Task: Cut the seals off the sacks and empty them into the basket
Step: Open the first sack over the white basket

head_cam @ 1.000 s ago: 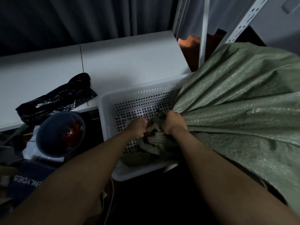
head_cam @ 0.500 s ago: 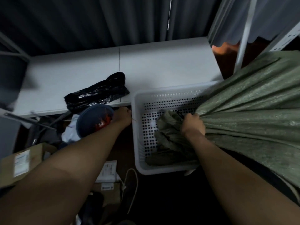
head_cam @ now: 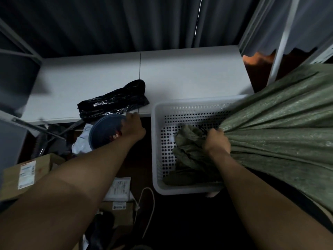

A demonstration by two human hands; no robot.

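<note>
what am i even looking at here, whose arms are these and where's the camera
There is no machine here: these are a person's two bare arms, filmed by a wide-angle camera worn on their head and looking down. The right hand grips the bunched neck of a big green woven sack over a white perforated plastic basket. The left hand reaches toward the edge of the white table, above a round blue bin; whether it holds anything is unclear. A crumpled black plastic bag lies on the table.

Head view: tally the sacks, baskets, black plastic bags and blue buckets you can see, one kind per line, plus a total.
Green sack: 1
White basket: 1
Black plastic bag: 1
Blue bucket: 1
Total: 4
</note>
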